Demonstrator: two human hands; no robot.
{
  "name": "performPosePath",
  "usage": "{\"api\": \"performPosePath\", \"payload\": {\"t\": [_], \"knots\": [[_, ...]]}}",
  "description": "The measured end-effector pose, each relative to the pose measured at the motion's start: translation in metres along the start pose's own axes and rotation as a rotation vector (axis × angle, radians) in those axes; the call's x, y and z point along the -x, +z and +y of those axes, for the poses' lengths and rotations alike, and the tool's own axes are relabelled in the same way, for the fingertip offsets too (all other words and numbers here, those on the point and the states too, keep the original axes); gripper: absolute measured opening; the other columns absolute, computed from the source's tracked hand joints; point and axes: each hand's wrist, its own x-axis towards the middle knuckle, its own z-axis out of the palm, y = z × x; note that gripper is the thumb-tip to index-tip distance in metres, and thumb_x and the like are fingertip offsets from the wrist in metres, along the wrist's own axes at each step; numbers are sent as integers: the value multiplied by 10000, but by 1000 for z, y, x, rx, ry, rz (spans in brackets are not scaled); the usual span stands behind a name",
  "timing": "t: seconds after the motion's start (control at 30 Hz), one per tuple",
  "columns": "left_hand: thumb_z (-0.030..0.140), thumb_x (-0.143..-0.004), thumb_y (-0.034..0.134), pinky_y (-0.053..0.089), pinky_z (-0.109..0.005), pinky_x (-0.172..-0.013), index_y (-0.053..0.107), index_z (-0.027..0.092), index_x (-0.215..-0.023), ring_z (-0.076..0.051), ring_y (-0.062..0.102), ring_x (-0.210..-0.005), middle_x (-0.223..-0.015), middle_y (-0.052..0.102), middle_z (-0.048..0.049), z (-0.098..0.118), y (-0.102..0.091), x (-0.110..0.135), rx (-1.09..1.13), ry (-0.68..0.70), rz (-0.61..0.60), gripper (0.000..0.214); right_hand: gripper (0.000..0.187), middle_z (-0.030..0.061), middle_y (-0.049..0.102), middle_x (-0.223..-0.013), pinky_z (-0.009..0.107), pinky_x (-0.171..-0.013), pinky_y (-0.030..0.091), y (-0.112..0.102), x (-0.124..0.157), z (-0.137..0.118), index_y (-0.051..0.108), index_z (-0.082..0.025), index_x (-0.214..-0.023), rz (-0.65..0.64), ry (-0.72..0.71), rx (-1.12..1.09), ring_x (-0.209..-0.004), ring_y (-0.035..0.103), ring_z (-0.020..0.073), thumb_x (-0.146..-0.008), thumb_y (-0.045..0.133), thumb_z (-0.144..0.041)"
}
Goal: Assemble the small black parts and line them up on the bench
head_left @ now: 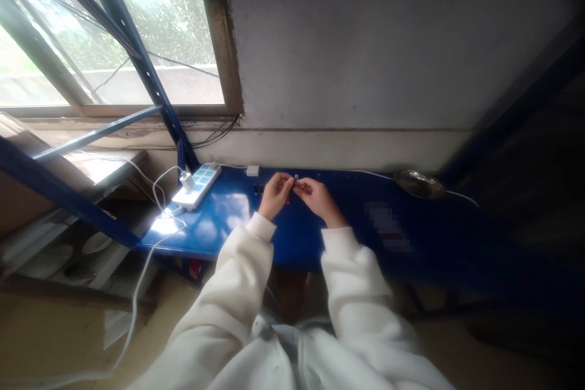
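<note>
Object (pixel 296 178) — between left hand (pixel 276 192) and right hand (pixel 316 196)

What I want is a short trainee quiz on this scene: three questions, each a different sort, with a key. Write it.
1. True or false: the left hand and the right hand are close together, fingertips meeting at a small item.
2. Choose one: the table is a) red, b) blue, c) yellow.
3. Fill in: the power strip lies to the person's ____ of both hands.

Key:
1. True; the item is too small to identify.
2. b
3. left
</note>
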Motion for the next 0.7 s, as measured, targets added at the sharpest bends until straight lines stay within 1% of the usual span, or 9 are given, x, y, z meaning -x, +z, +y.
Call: {"api": "performPosePath", "payload": {"t": [0.13,0.2,0.23,0.33,0.4,0.47,0.53,0.6,0.7], "knots": [[455,-783,545,343,-149,-373,505,153,-883,-23,439,-380,-598,488,53,-3,1,-4,-29,-7,-87,321,306,15,628,-671,263,-620,458,-6,-3,0,562,-164,-700,-98,23,33,-608,568,131,-700,607,-467],[447,-781,551,352,-157,-379,503,154,-903,-28,445,-387,-620,492,47,-4,2,-5,-26,-12,-111,321,303,7,621,-647,251,-590,446,-9,-4,3,557,-165,-684,-110,23,65,-580,554,124,-697,608,-464],[450,-783,546,355,-160,-378,502,155,-909,-30,447,-391,-635,499,42,-7,3,-5,-19,-15,-102,323,297,8,622,-648,249,-584,442,-11,-5,6,562,-165,-690,-104,19,88,-577,552,124,-697,608,-459],[467,-804,501,342,-158,-365,507,154,-878,-32,436,-393,-628,498,37,-21,7,0,-9,-31,28,322,249,31,647,-690,258,-612,444,-16,-10,24,589,-162,-731,-15,9,191,-614,572,139,-701,604,-409],[477,-820,465,325,-151,-360,514,151,-827,-31,413,-380,-572,476,46,-38,11,8,-30,-54,122,330,198,54,661,-720,268,-645,444,-21,-14,44,602,-156,-745,119,41,294,-651,590,155,-697,607,-348],[481,-815,462,320,-151,-366,523,150,-799,-35,406,-379,-538,468,50,-56,14,16,-60,-101,129,337,170,72,660,-701,274,-642,437,-26,-18,67,598,-147,-704,231,111,394,-642,592,165,-714,585,-316],[477,-809,462,322,-160,-380,533,146,-765,-46,411,-384,-508,463,50,-73,15,24,-98,-153,109,341,161,79,660,-688,270,-631,431,-30,-21,88,597,-143,-683,278,179,466,-634,592,169,-723,576,-297],[466,-801,471,339,-174,-408,537,143,-726,-56,426,-403,-496,469,44,-86,15,30,-138,-178,119,337,138,79,665,-701,259,-622,426,-32,-24,104,600,-144,-678,296,232,520,-641,595,169,-723,578,-272],[454,-803,465,357,-188,-445,549,143,-713,-71,452,-442,-504,485,33,-96,13,33,-197,-171,123,334,124,76,673,-731,249,-611,419,-33,-29,120,614,-149,-700,271,297,584,-669,602,170,-729,582,-266]]}}
